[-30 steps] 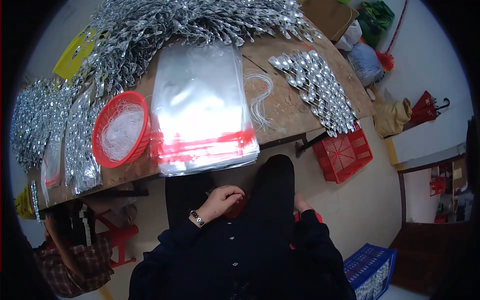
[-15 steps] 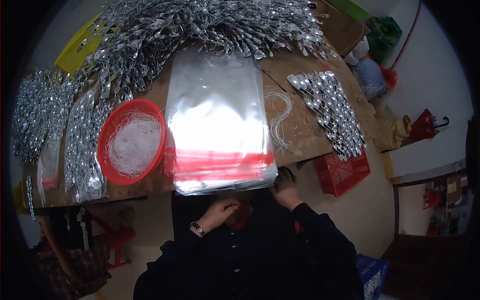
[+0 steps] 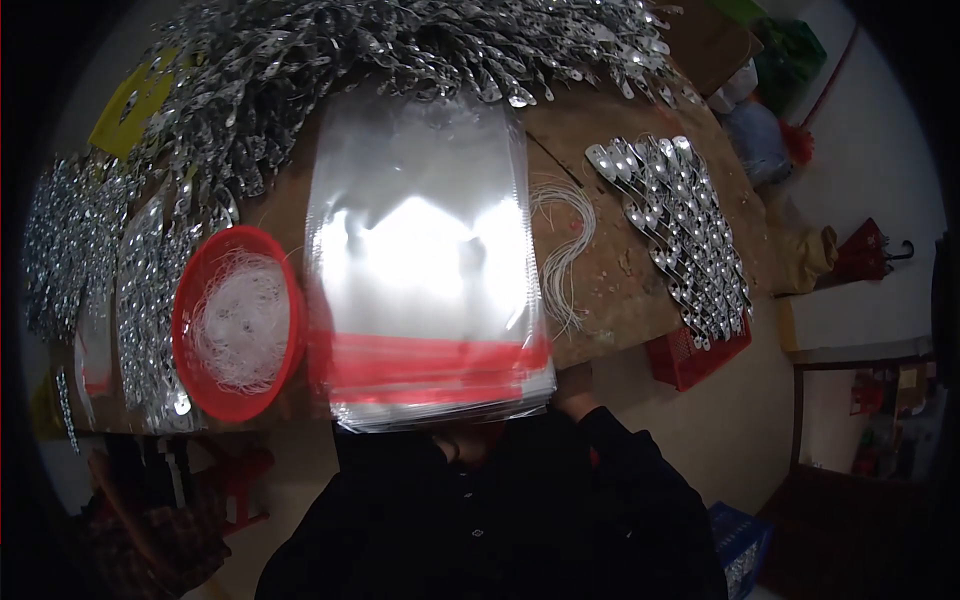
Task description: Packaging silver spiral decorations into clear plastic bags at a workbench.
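A thick stack of clear plastic bags (image 3: 430, 290) with a red band lies at the table's front edge, its near end jutting over the edge. My left hand (image 3: 447, 447) is mostly hidden below that near end; only a bit of skin by the dark sleeve shows. At the stack's near right corner, my right hand (image 3: 574, 392) reaches in under the table edge, and its fingers are out of sight. What either hand touches or holds is hidden. Right of the bags lies a looped bundle of white string (image 3: 568, 255).
A red bowl of tangled clear thread (image 3: 183, 335) stands left of the bags. Silvery spoon-shaped pieces (image 3: 420, 45) are heaped at the back, with more strands (image 3: 690, 240) at right. Below the right edge is a red basket (image 3: 690, 365). Another person's arm (image 3: 125, 505) shows lower left.
The view has shifted, so the table and bags sit lower in the picture. My left hand has gone from plain sight to mostly hidden behind the stack; my right hand's fingers remain hidden.
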The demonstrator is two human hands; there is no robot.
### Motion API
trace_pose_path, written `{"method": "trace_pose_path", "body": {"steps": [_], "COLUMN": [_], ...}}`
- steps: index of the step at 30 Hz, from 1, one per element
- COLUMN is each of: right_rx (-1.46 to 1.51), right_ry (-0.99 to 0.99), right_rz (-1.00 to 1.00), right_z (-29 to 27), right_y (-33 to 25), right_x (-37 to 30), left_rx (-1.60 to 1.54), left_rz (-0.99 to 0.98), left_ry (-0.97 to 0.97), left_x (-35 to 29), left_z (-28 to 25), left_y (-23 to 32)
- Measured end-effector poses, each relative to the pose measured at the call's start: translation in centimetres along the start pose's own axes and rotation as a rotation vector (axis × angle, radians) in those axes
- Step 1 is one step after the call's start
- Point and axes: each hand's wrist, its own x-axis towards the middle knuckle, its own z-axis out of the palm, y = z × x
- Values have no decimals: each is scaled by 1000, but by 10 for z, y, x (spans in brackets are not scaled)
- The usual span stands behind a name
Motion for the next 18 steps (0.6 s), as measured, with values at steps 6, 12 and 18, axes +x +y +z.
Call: {"method": "trace_pose_path", "body": {"steps": [6, 12, 18], "right_rx": [142, -6, 40], "right_ry": [67, -59, 33], "right_rz": [-24, -36, -40], "right_z": [21, 20, -30], "right_y": [16, 46, 45], "right_x": [3, 20, 33], "left_rx": [364, 750, 1143], "left_rz": [8, -9, 6], "left_ry": [35, 34, -44], "left_x": [16, 31, 17], "left_z": [29, 80, 119], "left_y": [-2, -5, -19]}}
